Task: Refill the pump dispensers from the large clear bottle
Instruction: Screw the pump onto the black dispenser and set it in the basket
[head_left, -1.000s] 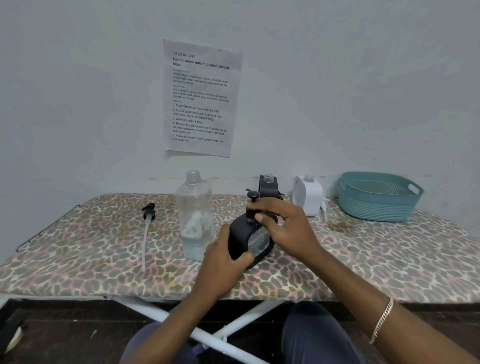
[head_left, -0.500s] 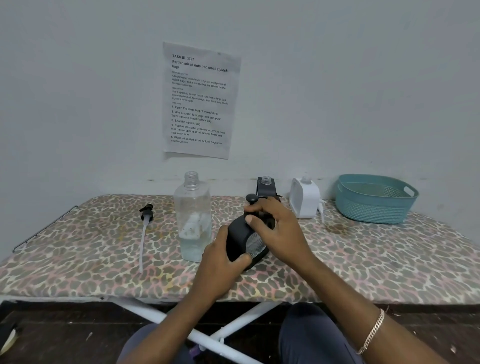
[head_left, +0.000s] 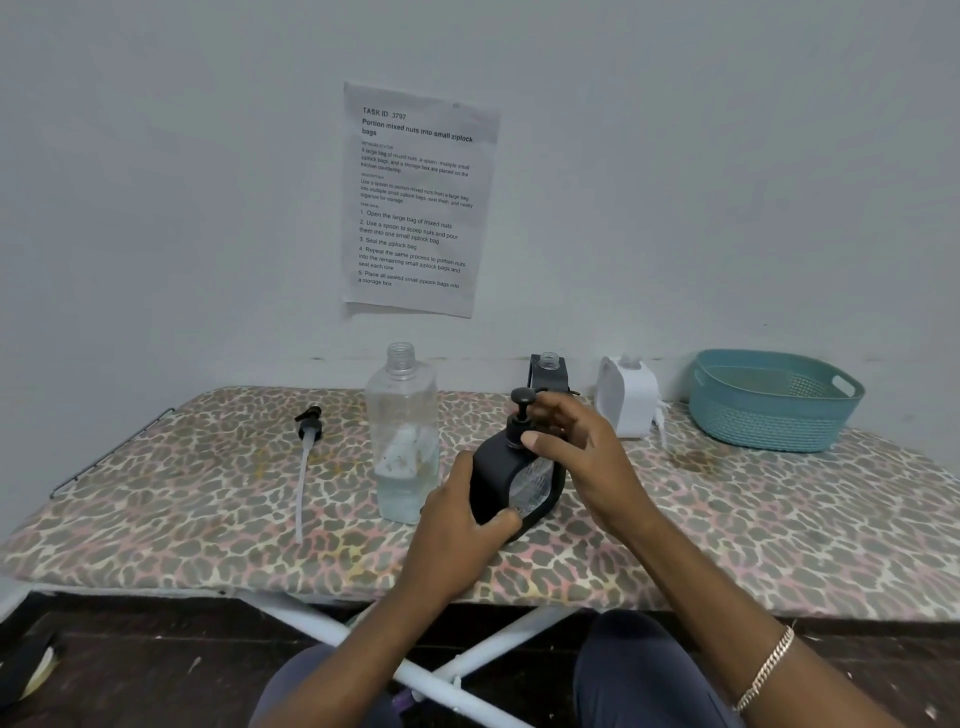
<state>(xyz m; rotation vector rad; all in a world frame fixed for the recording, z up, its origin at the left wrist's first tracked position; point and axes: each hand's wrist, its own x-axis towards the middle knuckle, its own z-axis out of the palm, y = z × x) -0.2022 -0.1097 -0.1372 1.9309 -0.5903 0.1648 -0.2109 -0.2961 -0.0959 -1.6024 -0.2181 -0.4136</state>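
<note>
A black pump dispenser (head_left: 511, 478) stands tilted on the leopard-print table (head_left: 727, 530), its pump head (head_left: 522, 402) fitted on top. My left hand (head_left: 462, 525) grips its lower left side. My right hand (head_left: 576, 457) curls round the pump collar at the neck. The large clear bottle (head_left: 402, 431) stands uncapped just left of it, with liquid in its bottom part. Behind are a second black dispenser (head_left: 548, 371) with an open neck and a white dispenser (head_left: 626, 397), also with no pump.
A loose black pump with a long white tube (head_left: 306, 457) lies on the left of the table. A teal plastic basket (head_left: 774, 400) sits at the back right. A printed sheet (head_left: 418, 200) hangs on the wall. White table legs cross below.
My right hand has shifted on the pump collar, with the thumb now showing at the front of the neck. The dispenser stays in my left hand's grip, sitting a little more upright.
</note>
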